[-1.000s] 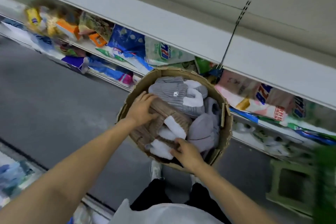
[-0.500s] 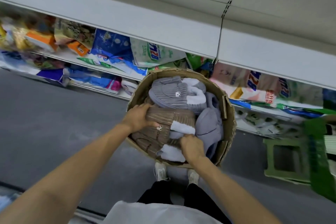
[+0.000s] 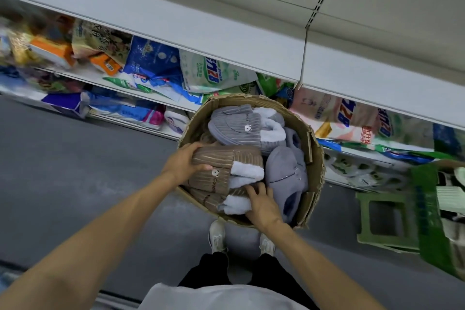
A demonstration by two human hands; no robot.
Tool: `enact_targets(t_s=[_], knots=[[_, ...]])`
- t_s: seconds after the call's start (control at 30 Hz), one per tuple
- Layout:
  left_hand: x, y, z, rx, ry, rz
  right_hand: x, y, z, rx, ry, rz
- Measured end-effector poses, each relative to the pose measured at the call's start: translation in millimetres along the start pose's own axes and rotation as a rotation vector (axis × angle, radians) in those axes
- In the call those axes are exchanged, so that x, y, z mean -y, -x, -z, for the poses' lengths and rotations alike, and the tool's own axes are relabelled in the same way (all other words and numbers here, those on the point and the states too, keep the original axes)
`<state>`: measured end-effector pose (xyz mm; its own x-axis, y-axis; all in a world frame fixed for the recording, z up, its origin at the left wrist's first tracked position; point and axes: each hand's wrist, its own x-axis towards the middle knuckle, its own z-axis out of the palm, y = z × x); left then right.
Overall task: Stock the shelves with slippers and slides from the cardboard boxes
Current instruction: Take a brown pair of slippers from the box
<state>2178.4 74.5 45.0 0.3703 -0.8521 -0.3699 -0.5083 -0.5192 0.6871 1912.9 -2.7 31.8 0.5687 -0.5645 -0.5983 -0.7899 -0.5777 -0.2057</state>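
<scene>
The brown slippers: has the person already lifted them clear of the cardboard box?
No, the brown slippers lie inside the cardboard box, gripped by both hands.

Even, soft overhead light; wide-angle bending; blurred left and right edges.
</scene>
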Motion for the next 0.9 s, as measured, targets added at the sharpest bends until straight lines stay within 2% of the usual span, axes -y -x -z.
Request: enact_targets(t_s=[0.13,0.27,0.37,0.43,0.5,0.57,0.6,0.67,0.73,0.8,0.9], knots=[[9,9,18,-0.111,0.206,0.105,0,1,45,-0.134,-0.108,0.136],[8,11,30,-0.152,0.448,0.209,-6,-15,116,-0.315,-0.125,0.259],[2,10,21,-0.152,0.55,0.306,-13,-38,160,-0.487,-0.248,0.285],[-5,9,9,-0.104,0.621,0.368,-18,-53,171,-0.575,-0.362,0.231],[-12,9,-4,-0.072,0.656,0.421,-21,-66,163,-0.537,-0.519,0.052],[-17,9,-17,-0.093,0.678,0.47,-17,-64,146,-0.406,-0.731,-0.146],[-19,11,-21,-0.108,0.68,0.485,-18,-65,132,-0.356,-0.86,-0.184],[-18,11,-27,-0.118,0.674,0.493,-16,-60,104,-0.31,-1.033,-0.161],[-17,14,-25,-0.113,0.688,0.472,-19,-59,81,-0.313,-1.089,-0.136],[-16,14,-19,-0.107,0.741,0.448,-23,-59,74,-0.297,-1.203,-0.097],[-20,11,-14,-0.109,0.799,0.456,-21,-50,86,-0.168,-1.366,-0.071]])
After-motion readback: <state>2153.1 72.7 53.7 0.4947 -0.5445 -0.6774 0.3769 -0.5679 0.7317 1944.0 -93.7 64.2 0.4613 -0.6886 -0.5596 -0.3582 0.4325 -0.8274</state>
